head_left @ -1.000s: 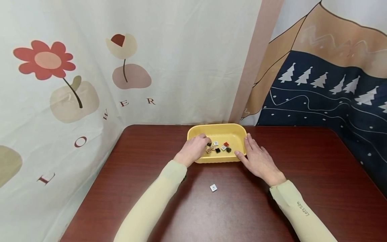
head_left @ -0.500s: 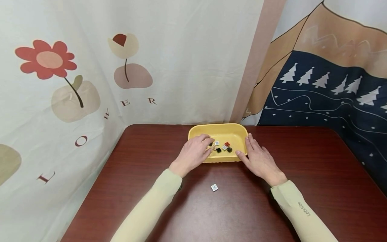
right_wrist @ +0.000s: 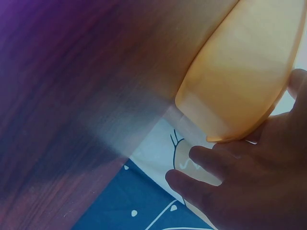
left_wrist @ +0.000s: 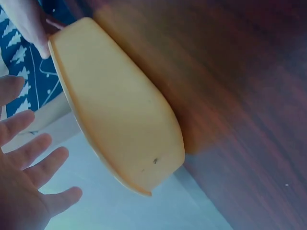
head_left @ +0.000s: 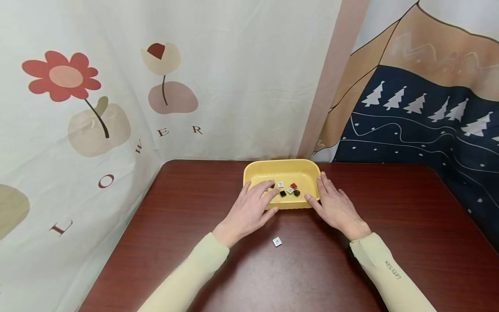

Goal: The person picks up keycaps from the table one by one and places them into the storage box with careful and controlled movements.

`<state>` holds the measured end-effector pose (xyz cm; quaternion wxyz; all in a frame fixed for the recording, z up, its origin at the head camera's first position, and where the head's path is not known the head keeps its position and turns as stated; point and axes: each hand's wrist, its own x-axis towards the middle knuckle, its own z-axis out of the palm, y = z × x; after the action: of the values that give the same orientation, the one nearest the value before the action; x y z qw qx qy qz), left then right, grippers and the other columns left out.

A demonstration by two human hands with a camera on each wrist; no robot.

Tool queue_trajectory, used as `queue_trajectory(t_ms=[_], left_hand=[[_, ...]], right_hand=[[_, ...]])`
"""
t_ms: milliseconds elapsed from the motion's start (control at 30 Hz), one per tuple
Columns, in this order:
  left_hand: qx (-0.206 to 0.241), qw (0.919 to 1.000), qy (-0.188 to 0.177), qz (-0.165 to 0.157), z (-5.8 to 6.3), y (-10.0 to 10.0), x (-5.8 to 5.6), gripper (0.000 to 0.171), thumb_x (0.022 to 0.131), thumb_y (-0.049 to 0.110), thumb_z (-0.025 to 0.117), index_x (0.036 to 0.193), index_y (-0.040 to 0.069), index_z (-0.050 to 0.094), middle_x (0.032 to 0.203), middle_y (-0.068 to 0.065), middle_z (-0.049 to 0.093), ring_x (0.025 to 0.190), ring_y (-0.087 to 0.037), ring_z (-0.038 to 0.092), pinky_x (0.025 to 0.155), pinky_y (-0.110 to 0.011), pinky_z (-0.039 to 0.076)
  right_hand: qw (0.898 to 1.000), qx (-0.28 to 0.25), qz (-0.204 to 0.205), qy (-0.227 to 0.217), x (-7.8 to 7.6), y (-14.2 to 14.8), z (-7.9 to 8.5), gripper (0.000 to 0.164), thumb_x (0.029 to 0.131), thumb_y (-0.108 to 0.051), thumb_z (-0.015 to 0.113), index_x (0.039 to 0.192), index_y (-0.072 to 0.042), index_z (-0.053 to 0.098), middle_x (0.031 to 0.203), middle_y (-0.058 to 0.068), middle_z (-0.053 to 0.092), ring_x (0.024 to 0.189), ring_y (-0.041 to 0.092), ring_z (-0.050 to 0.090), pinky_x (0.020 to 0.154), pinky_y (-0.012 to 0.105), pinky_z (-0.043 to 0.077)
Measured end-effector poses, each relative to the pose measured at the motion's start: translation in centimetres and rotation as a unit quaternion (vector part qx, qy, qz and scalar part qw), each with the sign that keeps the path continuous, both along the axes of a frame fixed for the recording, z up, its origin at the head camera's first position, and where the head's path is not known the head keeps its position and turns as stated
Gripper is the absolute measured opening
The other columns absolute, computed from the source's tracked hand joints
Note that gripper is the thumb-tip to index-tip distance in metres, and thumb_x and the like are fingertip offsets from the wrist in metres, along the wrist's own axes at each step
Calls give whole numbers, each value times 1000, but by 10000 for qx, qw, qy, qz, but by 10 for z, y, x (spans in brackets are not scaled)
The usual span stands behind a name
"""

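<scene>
A yellow plastic basin (head_left: 281,164) stands at the table's far edge, with several small square pieces in it. Among these show a red piece (head_left: 293,186), a white piece (head_left: 280,184) and a black piece (head_left: 283,193). My left hand (head_left: 247,210), fingers spread, is over the basin's near left corner and hides part of its inside. In the left wrist view that hand (left_wrist: 29,158) holds nothing. My right hand (head_left: 337,208) holds the right end of the basin, thumb over the rim and fingers along the outside. One white square piece (head_left: 277,242) lies on the table in front of the basin.
The dark red wooden table (head_left: 312,277) ends just behind the basin. A pale curtain with flower prints (head_left: 241,86) hangs behind and to the left, and a navy one with trees (head_left: 413,125) on the right.
My left hand has drawn back from inside the basin toward its near left rim, and its fingers have spread. The right hand has stayed at the basin's right end.
</scene>
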<state>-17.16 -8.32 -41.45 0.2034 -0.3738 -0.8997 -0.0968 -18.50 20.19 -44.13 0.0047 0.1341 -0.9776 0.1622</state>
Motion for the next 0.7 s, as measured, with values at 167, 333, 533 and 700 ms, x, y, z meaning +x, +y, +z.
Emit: queue_trajectory(t_ms=[167,333,533,700], left_hand=[[-207,9997,80,-49,-6,0,12,50,98,41,70,139,14,63,147,-9,56,136,-26,54,112,-66,35],[-446,9988,92,-165,-11,-2,24,53,99,47,66,142,16,61,151,-9,54,139,-24,51,112,-67,34],[-655,9974,150,-274,-14,-6,34,57,97,52,66,143,18,60,154,-8,51,141,-23,49,114,-67,31],[-1005,9942,94,-376,-15,-8,43,62,99,55,62,149,20,57,157,-6,49,143,-23,48,116,-67,26]], right_hand=[[10000,-16,-5,-10,0,0,0,92,107,-64,34,161,9,19,170,26,11,153,43,25,114,68,30],[10000,-22,0,10,1,0,0,91,107,-63,34,160,10,19,169,26,12,153,43,25,113,68,30],[10000,-30,-2,13,1,-1,1,91,107,-62,34,160,9,19,169,27,13,153,44,25,113,68,30],[10000,-41,-1,0,1,-2,1,90,107,-62,35,160,10,19,169,27,12,153,44,24,114,68,29]])
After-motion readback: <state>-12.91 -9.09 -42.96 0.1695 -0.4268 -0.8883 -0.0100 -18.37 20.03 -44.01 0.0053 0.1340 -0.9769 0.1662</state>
